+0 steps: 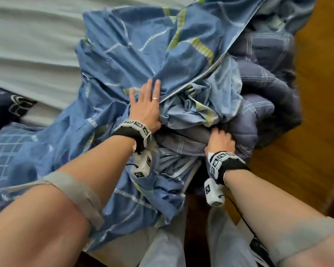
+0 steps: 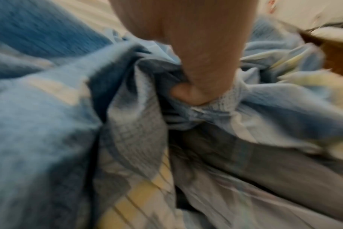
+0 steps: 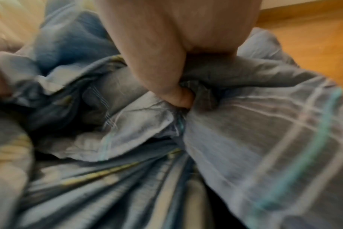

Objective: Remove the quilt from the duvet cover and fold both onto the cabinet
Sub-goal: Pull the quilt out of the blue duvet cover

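Overhead, left hand (image 1: 146, 105) looks flat; its wrist view shows thumb pinching duvet cover (image 2: 49, 124).

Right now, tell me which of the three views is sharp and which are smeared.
Head view: mostly sharp on the left hand, right hand, blue duvet cover and grey plaid quilt, with soft, bowed edges. Left wrist view: heavily motion-blurred fabric. Right wrist view: also blurred, though the quilt's plaid lines remain readable.
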Motion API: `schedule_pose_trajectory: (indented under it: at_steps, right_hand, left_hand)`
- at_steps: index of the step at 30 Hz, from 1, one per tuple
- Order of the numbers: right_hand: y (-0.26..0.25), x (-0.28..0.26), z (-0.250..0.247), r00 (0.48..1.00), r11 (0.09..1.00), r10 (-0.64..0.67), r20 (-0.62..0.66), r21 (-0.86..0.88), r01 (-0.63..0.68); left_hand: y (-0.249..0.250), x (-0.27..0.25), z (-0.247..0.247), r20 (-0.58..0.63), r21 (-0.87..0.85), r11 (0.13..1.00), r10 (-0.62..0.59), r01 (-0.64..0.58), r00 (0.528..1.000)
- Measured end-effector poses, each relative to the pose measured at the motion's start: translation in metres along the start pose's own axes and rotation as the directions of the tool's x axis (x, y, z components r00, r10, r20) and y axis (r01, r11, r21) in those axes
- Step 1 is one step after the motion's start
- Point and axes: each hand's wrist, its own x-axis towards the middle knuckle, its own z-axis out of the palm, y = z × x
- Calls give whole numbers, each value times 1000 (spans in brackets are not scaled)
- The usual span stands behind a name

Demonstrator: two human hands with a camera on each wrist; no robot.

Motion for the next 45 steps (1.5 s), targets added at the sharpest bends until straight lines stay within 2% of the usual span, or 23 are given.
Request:
schedule_pose_trajectory:
  at_steps: [1,3,4,5,9,12,15,20,22,25,28,30,31,33,34,36,38,39,41,42,43,44,45]
  right_hand:
    - [-12,-1,4,1000,1000,-8,-13,17,8]
    - [-37,-3,10,997,997,-77,-25,13,77]
    - [-46,-5,13,992,992,-128,-21,-7,127]
    - [-52,-7,16,986,986,-167,-13,-22,166]
    - [-40,-7,25,984,984,-176,-14,13,176]
    - [-22,-7,28,980,981,-190,-65,32,193]
    - [-8,-7,22,985,987,-149,-86,47,153]
    - [54,-13,18,985,983,165,-44,86,-160]
    - [54,-12,16,985,981,168,35,91,-170]
    - [13,-6,16,998,973,35,61,225,-48]
    - [-36,2,13,995,960,-64,-72,268,81]
    - [-60,9,9,982,968,-135,-131,194,159]
    - [-69,13,7,980,974,-155,-122,144,173]
    - [-77,21,7,983,983,-171,-63,51,174]
    - [-77,25,7,984,984,-176,-41,18,177]
    - [-69,33,8,985,986,-168,-24,-12,168]
    - [-58,37,10,990,990,-139,0,-5,139]
    - [-53,38,11,993,993,-120,10,5,120]
    - [-47,37,10,995,995,-100,27,14,99]
    - [-47,36,9,994,995,-101,42,20,100]
    - [-47,36,6,992,994,-103,67,37,101]
    - [-48,36,3,991,994,-102,90,58,97]
    - [-50,35,0,989,992,-103,104,90,93]
  left_hand:
    - [14,-6,-1,-99,-19,982,183,-186,978]
    - [37,-12,1,-184,58,886,463,-460,867]
    - [46,-11,4,-157,92,848,529,-521,834]
    - [50,-8,11,-94,113,834,550,-540,830]
    - [45,7,34,211,261,865,381,-428,900]
    - [38,14,36,199,355,901,188,-250,962]
    - [26,22,31,207,419,899,44,-130,977]
    - [-36,25,14,124,454,886,-169,95,978]
    - [-34,22,13,150,397,915,-144,74,978]
    - [2,20,16,134,245,969,-3,-30,991]
    - [27,20,17,-93,93,993,85,-77,992]
    - [28,23,17,-257,56,979,202,-194,945]
    - [27,25,17,-257,119,956,292,-269,921]
    - [17,31,21,-94,225,901,398,-370,912]
    - [9,36,24,23,231,905,361,-356,932]
    - [-7,43,31,223,219,949,178,-227,958]
    - [-10,43,28,305,266,945,106,-191,946]
    - [-8,43,25,253,282,945,95,-168,963]
    - [-5,44,11,-59,215,976,43,-30,997]
    - [-6,46,3,-239,142,987,-37,72,970]
    - [-9,49,-5,-345,66,981,-150,184,927]
    - [-17,52,-8,-353,-20,952,-291,304,889]
    - [-28,53,-6,-238,-132,897,-442,422,865]
